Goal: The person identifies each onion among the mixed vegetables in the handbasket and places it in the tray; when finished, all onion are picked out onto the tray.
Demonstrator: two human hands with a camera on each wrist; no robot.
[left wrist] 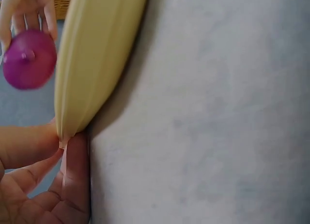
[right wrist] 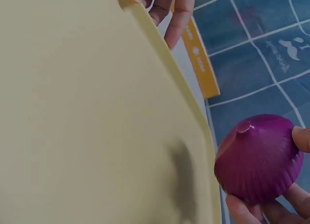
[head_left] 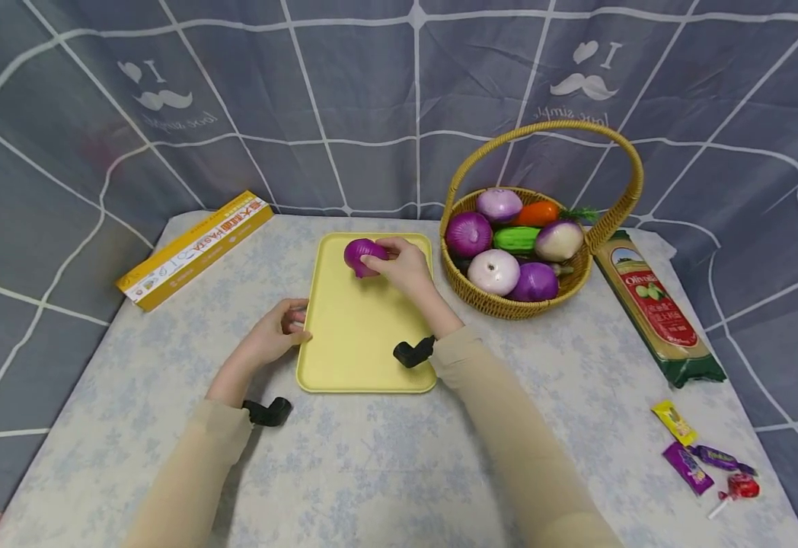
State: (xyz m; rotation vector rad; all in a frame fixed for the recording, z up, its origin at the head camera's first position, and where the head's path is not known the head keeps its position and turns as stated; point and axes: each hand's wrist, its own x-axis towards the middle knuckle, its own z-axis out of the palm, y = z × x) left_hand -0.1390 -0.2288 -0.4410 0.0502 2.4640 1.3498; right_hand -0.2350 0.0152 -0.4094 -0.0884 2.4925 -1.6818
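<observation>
My right hand (head_left: 409,270) grips a purple onion (head_left: 360,256) between thumb and fingers, over the far part of a yellow tray (head_left: 347,335). In the right wrist view the onion (right wrist: 259,161) shows its pointed tip, and a dark shadow lies on the tray surface. With thumb and fingers, my left hand (head_left: 272,332) pinches the tray's left edge; the left wrist view shows the thumb (left wrist: 29,144) on one side of the rim and fingers on the other. The tray holds nothing else.
Right of the tray, a wicker basket (head_left: 488,306) with a tall handle contains onions, a carrot, a green vegetable and other produce. A pasta box (head_left: 196,251) lies back left. Far right are a pasta bag (head_left: 659,308), wrapped candies (head_left: 688,468) and a red lollipop (head_left: 743,485).
</observation>
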